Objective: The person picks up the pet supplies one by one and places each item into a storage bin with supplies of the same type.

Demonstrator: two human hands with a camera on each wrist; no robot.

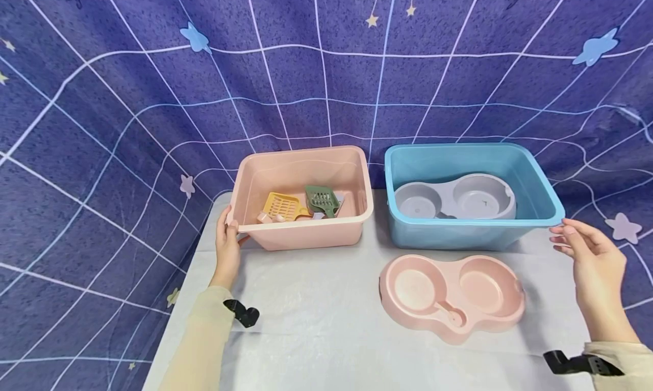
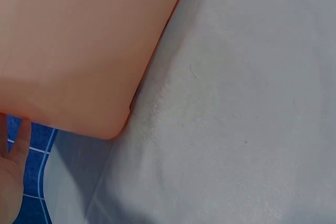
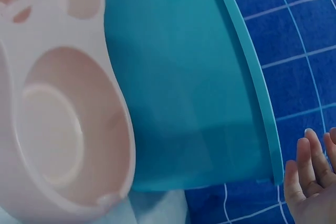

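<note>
At the left, my left hand (image 1: 227,252) holds the near left corner of a pink litter box (image 1: 306,235), thumb by the rim and a finger showing beneath it. Inside the box lie a yellow litter scoop (image 1: 285,206) and a green litter scoop (image 1: 322,199). My right hand (image 1: 594,255) is beside the near right corner of a blue litter box (image 1: 449,235), fingertips right at the rim and loosely bent. In the right wrist view its fingers are spread beside the blue wall. A grey double pet bowl (image 1: 449,194) sits in the blue box.
A pink double pet bowl (image 1: 454,297) rests on the white-covered table (image 1: 306,323) in front of the blue box. Small pale pieces (image 1: 265,217) lie beside the yellow scoop. A dark blue curtain (image 1: 326,79) with grid lines and stars hangs behind and at the sides.
</note>
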